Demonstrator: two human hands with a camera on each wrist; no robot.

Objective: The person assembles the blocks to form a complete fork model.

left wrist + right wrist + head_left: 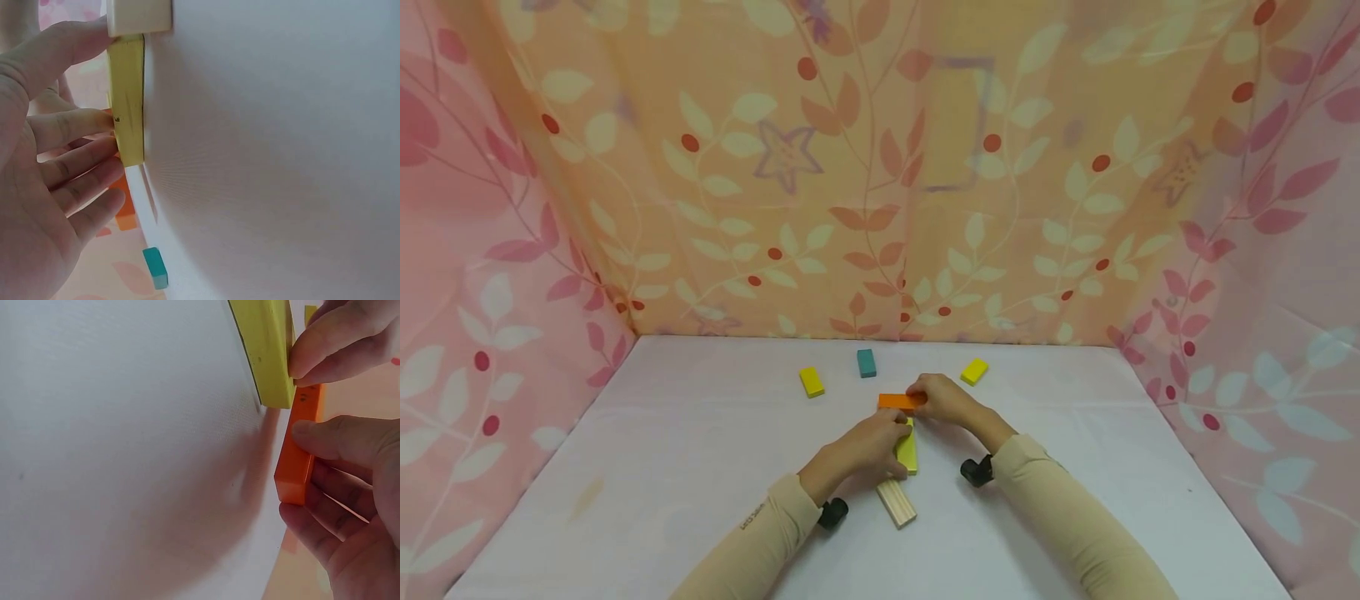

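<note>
My right hand (951, 403) pinches an orange block (892, 401) between thumb and fingers; the right wrist view shows the thumb (331, 436) on its face. Just nearer, my left hand (867, 443) holds a yellow block (908, 457) with the thumb at its near end and fingers toward its far end. In the right wrist view the orange block's side lies close to the yellow block's (265, 356) far end. A plain wooden block (897, 503) lies at the near end of the yellow one, slightly angled. Part of the yellow block hides under the left hand.
Farther back on the white table (715, 467) lie a teal block (867, 363), a yellow block (812, 382) at the left and another yellow block (974, 372) at the right. Patterned cloth (865, 208) walls in the back and sides.
</note>
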